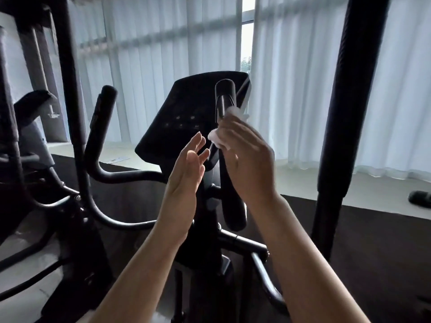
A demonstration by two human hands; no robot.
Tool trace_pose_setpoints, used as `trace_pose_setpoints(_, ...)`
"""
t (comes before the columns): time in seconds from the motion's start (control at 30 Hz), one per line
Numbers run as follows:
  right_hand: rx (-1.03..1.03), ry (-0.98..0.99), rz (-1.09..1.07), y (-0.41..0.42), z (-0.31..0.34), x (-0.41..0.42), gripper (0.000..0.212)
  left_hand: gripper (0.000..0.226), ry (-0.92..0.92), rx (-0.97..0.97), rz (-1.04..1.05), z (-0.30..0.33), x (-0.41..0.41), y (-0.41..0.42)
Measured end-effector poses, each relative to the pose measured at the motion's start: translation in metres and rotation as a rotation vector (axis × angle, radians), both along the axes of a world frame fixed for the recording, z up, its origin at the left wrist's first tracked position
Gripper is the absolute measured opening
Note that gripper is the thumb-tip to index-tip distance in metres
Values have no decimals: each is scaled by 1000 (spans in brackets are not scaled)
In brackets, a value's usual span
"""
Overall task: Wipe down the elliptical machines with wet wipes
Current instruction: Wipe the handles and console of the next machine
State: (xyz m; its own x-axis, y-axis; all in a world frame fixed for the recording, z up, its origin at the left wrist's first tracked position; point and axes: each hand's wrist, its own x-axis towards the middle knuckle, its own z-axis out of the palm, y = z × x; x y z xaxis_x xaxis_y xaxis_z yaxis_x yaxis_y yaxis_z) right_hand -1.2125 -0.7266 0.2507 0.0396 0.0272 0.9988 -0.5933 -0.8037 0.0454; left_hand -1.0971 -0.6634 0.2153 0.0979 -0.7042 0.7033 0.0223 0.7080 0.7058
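While the right hand point(247, 157) clamps a crumpled white wet wipe point(221, 138) around the smooth black tubular handle point(225, 106), the left hand point(186, 180) hovers just beside it, fingers straight and slightly apart, touching nothing. Matte angular console point(184, 115) directly behind; open gap between hands; pleated pale curtains point(144, 54) beyond.

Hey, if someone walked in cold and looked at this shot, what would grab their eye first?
Probably the right hand at centre, pressing a white wet wipe around the upright black handlebar in front of the dark console. Beside it, the left hand hangs open, holding nothing. Behind, pale curtains glow with daylight.
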Motion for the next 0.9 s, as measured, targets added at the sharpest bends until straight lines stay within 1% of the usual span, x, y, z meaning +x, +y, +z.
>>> trace_pose_setpoints(0.1, -44, 58, -21, 14, -45, -6, 27, 43, 31, 30, -24, 1, -2, -1)
trace_pose_setpoints(0.17, -45, 94, -5, 20, -59, -13, 26, 39, 43, 36, -54, 3, -5, 0)
trace_pose_setpoints(0.23, -20, 122, 43, 28, -52, -18, 29, 45, 42, 26, -56, 7, -8, 1)
trace_pose_setpoints(0.27, -16, 104, 68, 30, -42, -20, 30, 50, 38, 16, -65, 9, -9, 1)
trace_pose_setpoints(0.3, -32, 65, 79, 32, -25, -19, 26, 53, 36, 5, -75, 13, -10, 1)
trace_pose_setpoints(0.37, -93, -21, 53, 25, 24, -13, 9, 47, 48, -16, -82, 18, -11, -1)
trace_pose_setpoints(0.4, -125, -44, 29, 17, 51, -7, 7, 42, 54, -27, -74, 20, -11, -1)
trace_pose_setpoints(0.43, -139, -33, 0, 9, 76, 1, 9, 39, 53, -37, -57, 23, -10, -2)
trace_pose_setpoints(0.47, -106, 19, -33, 0, 94, 8, 16, 39, 48, -50, -37, 25, -9, -2)
trace_pose_setpoints(0.5, -34, 100, -64, -11, 104, 14, 24, 41, 46, -64, -16, 26, -7, -2)
trace_pose_setpoints(0.53, 51, 178, -87, -20, 106, 19, 26, 40, 55, -72, 5, 27, -3, -2)
trace_pose_setpoints(0.6, 135, 251, -77, -27, 97, 20, 24, 33, 82, -65, 24, 27, 6, -4)
trace_pose_setpoints(0.67, 139, 264, -20, -25, 86, 10, 20, 35, 84, -45, 36, 23, 14, -3)
trace_pose_setpoints(0.73, 129, 318, 15, -16, 79, 3, 16, 30, 85, -18, 59, 17, 21, -3)
trace_pose_setpoints(0.83, 159, 426, -10, -3, 57, -2, 16, 33, 102, 26, 88, 11, 22, -1)
trace_pose_setpoints(0.9, 134, 467, -64, 6, 32, -2, 13, 34, 108, 37, 93, 8, 20, 2)
